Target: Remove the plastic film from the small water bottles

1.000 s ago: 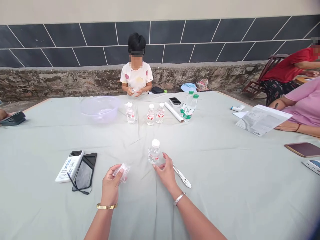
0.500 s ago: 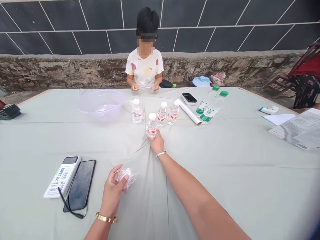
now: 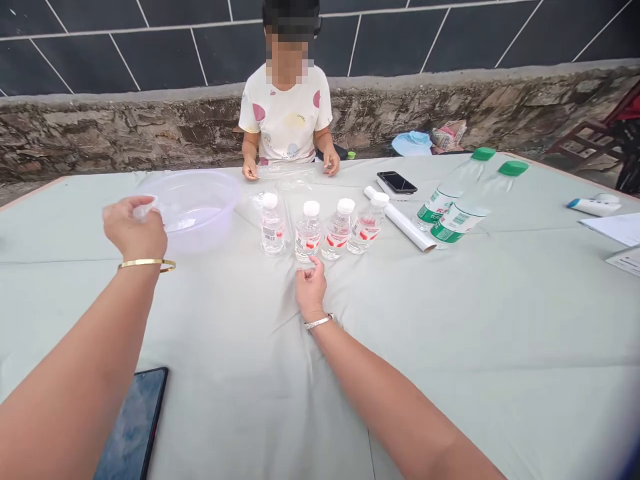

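My left hand [image 3: 134, 227] is closed around crumpled clear plastic wrap [image 3: 146, 208], held by the near left rim of the translucent purple basin [image 3: 200, 230]. My right hand [image 3: 311, 288] is just in front of a small water bottle [image 3: 308, 235] with a white cap and red-marked label. Its thumb and forefinger are apart and hold nothing; whether a fingertip still touches the bottle's base I cannot tell. That bottle stands upright in a row with similar ones: one bottle [image 3: 273, 230] on its left, and two on its right, the nearer bottle [image 3: 337, 233] and the farther bottle [image 3: 367, 228].
Across the table a person [image 3: 286, 123] holds a clear plastic sheet [image 3: 285, 172] in both hands. Right of the bottles lie a white roll [image 3: 407, 225], a phone [image 3: 397, 182] and two green-capped bottles [image 3: 460, 223]. Another phone [image 3: 137, 420] is partly under my left forearm.
My right hand has let go of the small bottle, which now stands in the row. My left hand has moved forward and left to the basin with the plastic wrap. The view has shifted.
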`<state>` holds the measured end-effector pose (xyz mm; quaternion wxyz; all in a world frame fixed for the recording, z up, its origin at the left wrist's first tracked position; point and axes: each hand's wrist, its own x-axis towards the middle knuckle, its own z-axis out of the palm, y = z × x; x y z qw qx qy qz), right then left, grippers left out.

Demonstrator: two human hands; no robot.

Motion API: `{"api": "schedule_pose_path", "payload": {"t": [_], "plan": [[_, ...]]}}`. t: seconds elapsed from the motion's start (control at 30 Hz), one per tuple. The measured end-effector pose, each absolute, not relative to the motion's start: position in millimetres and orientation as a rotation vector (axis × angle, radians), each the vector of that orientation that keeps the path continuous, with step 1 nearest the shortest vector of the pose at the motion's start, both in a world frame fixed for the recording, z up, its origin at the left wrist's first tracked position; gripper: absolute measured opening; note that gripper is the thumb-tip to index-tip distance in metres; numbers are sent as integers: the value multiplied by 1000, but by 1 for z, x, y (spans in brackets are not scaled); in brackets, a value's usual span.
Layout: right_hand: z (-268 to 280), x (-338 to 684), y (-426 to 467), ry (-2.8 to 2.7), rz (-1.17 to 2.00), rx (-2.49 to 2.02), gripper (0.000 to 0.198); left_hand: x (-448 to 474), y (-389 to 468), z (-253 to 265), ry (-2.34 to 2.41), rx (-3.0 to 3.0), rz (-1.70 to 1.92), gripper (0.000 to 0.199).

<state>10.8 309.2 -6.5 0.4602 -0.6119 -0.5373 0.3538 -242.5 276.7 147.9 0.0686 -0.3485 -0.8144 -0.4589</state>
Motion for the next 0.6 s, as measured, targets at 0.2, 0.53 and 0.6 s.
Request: {"api": "schedule_pose_path", "payload": {"t": [0.2,0.53,0.6], "plan": [[-7,-13,303,-1546,850,-1358,53,-249,294,149,-2722,-1228,-951,60],[1,-67,373,-1464,798,-1546,64,-209,93,146,-2636,-1657,-846,37],[3,-54,357,-1538,804,-1548,60,-210,61,138,-2728,-1625,-928,35]]}}
